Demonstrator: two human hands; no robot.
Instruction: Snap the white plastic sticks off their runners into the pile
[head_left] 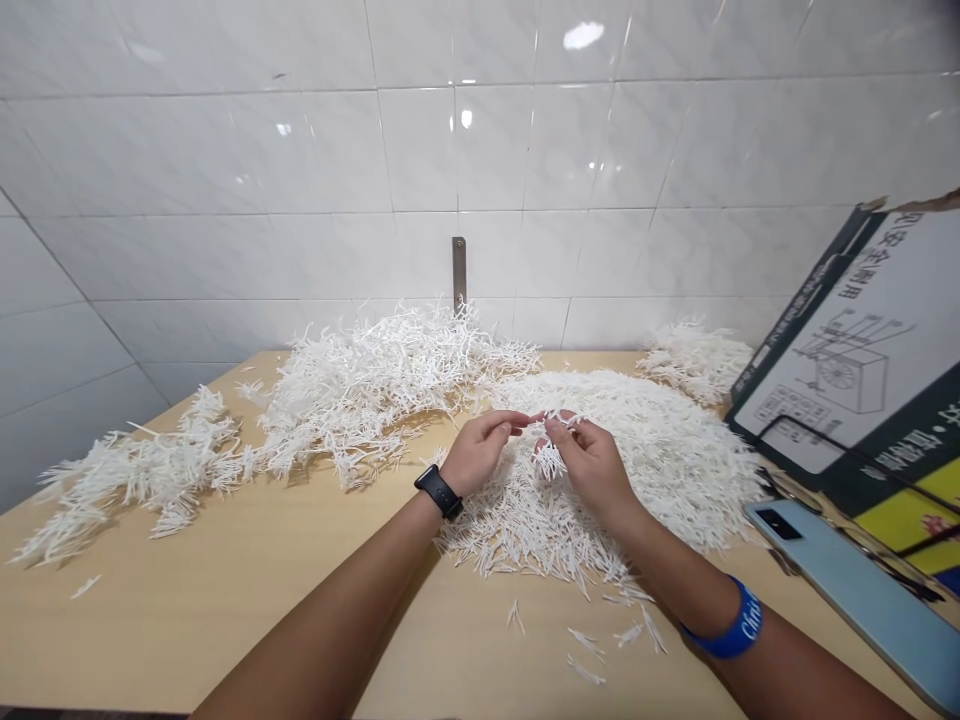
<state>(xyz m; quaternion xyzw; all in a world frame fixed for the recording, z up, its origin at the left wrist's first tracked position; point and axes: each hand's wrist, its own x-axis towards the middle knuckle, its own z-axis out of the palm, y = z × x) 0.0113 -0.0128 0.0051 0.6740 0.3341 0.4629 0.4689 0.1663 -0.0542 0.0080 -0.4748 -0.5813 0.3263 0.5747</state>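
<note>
Above a wide heap of short thin white pieces (660, 450), my two hands meet at the fingertips. My right hand (596, 465) is closed around a small bunch of white branched strands (551, 458), whose ends hang below the fingers. My left hand (480, 452), with a black watch at its wrist, has its fingers drawn together at the near side of that bunch. What its fingertips grip, if anything, is too small to make out. A tangled pile of longer white branched strands (375, 370) lies to the left, against the wall.
A smaller white clump (697, 358) sits at the back right. Beside it leans a printed box (847, 350). A light blue phone (862, 600) and eyeglasses (877, 555) lie at the right. More strands (142, 470) spread leftward, with loose bits (585, 640) near the front. A tiled wall (315, 150) stands behind.
</note>
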